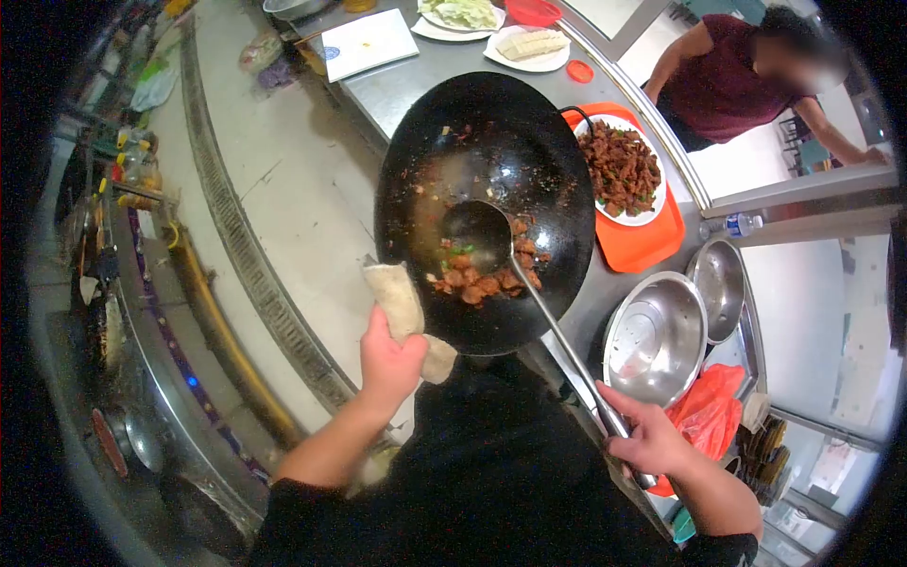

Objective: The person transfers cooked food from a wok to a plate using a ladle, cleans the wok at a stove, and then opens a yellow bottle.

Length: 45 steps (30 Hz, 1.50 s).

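Note:
A large black wok (491, 123) is tilted in front of me, with browned meat pieces (472, 285) and bits of green in its lower part. My left hand (389, 361) is closed round a folded beige cloth (397, 298) at the wok's near left rim; any handle under the cloth is hidden. In my right hand (642, 437) is the handle of a metal ladle (556, 326). Its dark bowl rests inside the wok, beside the meat. Close to the wok's right rim, a white plate (653, 210) heaped with cooked meat (619, 170) sits on an orange tray (642, 248).
Two steel bowls (657, 331) and a red plastic bag (710, 406) lie on the steel counter to the right. Plates of cabbage (460, 13) and pale slices (532, 44) stand at the back. A person (732, 76) is beyond the window. A floor drain (236, 217) runs left.

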{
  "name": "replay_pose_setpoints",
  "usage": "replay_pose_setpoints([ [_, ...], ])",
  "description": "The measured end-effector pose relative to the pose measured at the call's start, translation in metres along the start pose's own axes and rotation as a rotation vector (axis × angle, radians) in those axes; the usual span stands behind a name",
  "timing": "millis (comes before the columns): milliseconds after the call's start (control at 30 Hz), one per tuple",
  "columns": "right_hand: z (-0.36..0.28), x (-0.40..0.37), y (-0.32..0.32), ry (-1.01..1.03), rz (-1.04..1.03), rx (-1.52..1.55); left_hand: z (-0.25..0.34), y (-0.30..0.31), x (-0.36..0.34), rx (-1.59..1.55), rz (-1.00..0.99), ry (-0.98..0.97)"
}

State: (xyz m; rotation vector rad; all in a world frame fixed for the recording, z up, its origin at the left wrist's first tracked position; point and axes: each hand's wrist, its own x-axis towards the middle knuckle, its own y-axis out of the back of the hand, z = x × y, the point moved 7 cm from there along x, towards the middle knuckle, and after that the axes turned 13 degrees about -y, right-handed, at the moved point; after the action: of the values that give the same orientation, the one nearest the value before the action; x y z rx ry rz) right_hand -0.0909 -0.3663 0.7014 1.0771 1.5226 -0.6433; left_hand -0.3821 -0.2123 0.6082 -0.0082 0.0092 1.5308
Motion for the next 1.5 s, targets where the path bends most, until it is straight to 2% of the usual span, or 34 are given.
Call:
replay_pose_setpoints([
  [67, 0.003, -0.004, -0.009, 0.055, -0.17, 0.282, -0.001, 0.0, -0.003, 0.068, -0.02, -0.011],
  [133, 0.004, -0.009, -0.015, 0.148, -0.262, 0.422, -0.002, -0.001, -0.006, 0.136, -0.041, -0.023],
  [200, 0.006, -0.019, -0.023, 0.058, -0.454, 0.59, -0.005, 0.0, -0.007, 0.046, -0.007, -0.005],
  [267, 0.007, -0.024, -0.025, 0.044, -0.445, 0.61, 0.0, -0.001, -0.008, 0.105, -0.016, -0.02],
  [333, 0.008, -0.028, -0.03, -0.035, -0.477, 0.775, 0.006, -0.001, -0.006, 0.155, -0.033, -0.039],
  [433, 0.003, -0.022, -0.033, 0.012, -0.546, 0.902, 0.008, 0.003, 0.002, 0.246, -0.058, -0.005],
  [533, -0.008, -0.017, -0.022, 0.118, -0.558, 0.906, -0.009, 0.015, 0.013, 0.111, -0.041, 0.012],
  [600, -0.011, -0.018, -0.007, 0.138, -0.523, 0.918, -0.026, 0.034, 0.015, -0.111, 0.08, 0.08],
  [667, -0.007, -0.023, 0.017, 0.131, -0.4, 0.946, -0.031, 0.043, 0.022, -0.166, 0.12, 0.113],
  [700, -0.005, -0.023, 0.031, 0.19, -0.357, 0.946, -0.03, 0.044, 0.023, -0.186, 0.144, 0.182],
  [733, -0.003, -0.024, 0.047, 0.203, -0.25, 0.901, -0.03, 0.049, 0.021, -0.197, 0.177, 0.254],
  [800, 0.001, -0.027, 0.08, 0.232, 0.069, 0.768, -0.044, 0.051, 0.022, -0.209, 0.15, 0.265],
  [867, -0.008, -0.026, 0.11, 0.272, 0.312, 0.561, -0.04, 0.052, 0.021, -0.171, 0.18, 0.214],
  [900, -0.003, -0.014, 0.132, 0.361, 0.559, 0.337, -0.042, 0.052, 0.02, -0.179, 0.197, 0.225],
  [933, 0.006, 0.004, 0.145, 0.361, 0.563, 0.338, -0.038, 0.049, 0.022, -0.181, 0.194, 0.224],
  [1000, -0.004, 0.006, 0.172, 0.503, 0.964, -0.097, -0.027, 0.043, 0.024, -0.182, 0.202, 0.214],
  [1033, -0.013, 0.005, 0.177, 0.503, 0.968, -0.096, -0.028, 0.043, 0.025, -0.184, 0.2, 0.213],
  [1100, -0.013, 0.015, 0.188, 0.198, 0.904, -0.023, -0.032, 0.046, 0.025, -0.142, 0.176, 0.22],
  [1233, -0.015, 0.032, 0.193, 0.244, 1.005, -0.074, -0.028, 0.045, 0.024, -0.139, 0.164, 0.207],
  [1300, -0.017, 0.035, 0.194, 0.217, 1.099, -0.196, -0.025, 0.042, 0.026, -0.128, 0.135, 0.163],
  [1433, -0.022, 0.037, 0.196, 0.2, 1.111, -0.271, -0.025, 0.041, 0.026, -0.158, 0.147, 0.18],
  [1500, -0.023, 0.037, 0.192, 0.042, 1.109, -0.364, -0.023, 0.04, 0.027, -0.148, 0.138, 0.174],
])
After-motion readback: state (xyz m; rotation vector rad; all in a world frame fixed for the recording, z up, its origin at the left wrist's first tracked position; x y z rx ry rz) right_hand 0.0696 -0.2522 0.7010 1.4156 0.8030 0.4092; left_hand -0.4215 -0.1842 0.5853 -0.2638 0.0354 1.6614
